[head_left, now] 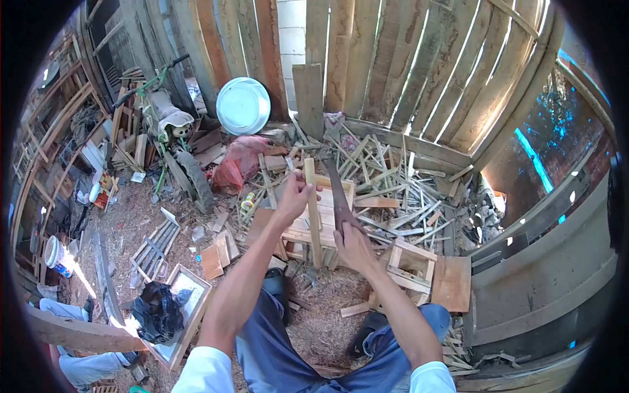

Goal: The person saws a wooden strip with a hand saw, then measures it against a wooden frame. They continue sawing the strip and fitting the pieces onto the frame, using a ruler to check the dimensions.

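My left hand (295,198) is closed around the upper part of a narrow wooden strip (313,226), which stands nearly upright in front of me. In my right hand (354,245) is a handsaw (337,190); its dark, tapering blade points away from me, to the right of the strip and apart from it. Teeth on the blade are too small to make out. Beneath both hands sits a low slatted wooden stool (325,213), partly hidden by the strip and the saw.
Wood offcuts (393,173) are heaped behind and right of the stool. A small wooden box frame (411,267) stands by my right knee. Leftward lie a red plastic bag (239,164), a bicycle (177,154) and a tray-like frame (196,281) under a black bag (157,311). Another person's legs (92,367) show lower left.
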`<state>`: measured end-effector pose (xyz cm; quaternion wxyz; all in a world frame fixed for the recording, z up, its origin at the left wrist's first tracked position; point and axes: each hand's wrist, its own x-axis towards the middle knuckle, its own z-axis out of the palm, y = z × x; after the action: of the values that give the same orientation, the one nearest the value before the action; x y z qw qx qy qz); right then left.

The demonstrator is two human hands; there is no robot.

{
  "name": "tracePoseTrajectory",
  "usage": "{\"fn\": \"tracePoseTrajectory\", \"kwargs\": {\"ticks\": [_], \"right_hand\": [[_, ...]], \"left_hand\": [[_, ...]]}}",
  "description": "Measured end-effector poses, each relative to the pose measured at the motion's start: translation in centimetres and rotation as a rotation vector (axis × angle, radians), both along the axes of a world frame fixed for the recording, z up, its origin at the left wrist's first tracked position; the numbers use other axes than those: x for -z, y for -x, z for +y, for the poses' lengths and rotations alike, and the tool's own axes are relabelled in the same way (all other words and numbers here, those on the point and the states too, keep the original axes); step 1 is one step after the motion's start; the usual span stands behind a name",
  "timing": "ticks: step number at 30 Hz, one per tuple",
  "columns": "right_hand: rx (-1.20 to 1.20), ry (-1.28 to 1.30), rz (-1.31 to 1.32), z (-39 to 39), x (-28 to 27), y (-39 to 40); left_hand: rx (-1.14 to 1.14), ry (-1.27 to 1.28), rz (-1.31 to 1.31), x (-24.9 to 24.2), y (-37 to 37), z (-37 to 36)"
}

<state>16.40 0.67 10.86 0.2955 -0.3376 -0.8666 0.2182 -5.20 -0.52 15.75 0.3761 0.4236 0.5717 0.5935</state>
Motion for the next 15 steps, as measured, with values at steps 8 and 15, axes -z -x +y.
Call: {"fn": "tracePoseTrajectory", "kwargs": {"ticks": [8, 15], "right_hand": [[-0.092, -0.197, -0.427, -0.9, 6.4, 0.8], [-0.063, -0.186, -0.486, -1.4, 7.3, 0.2]], "left_hand": [[0.036, 0.013, -0.022, -1.6, 1.5, -2.1], [0.074, -0.020, 0.077, -1.8, 0.8, -2.5]]}}
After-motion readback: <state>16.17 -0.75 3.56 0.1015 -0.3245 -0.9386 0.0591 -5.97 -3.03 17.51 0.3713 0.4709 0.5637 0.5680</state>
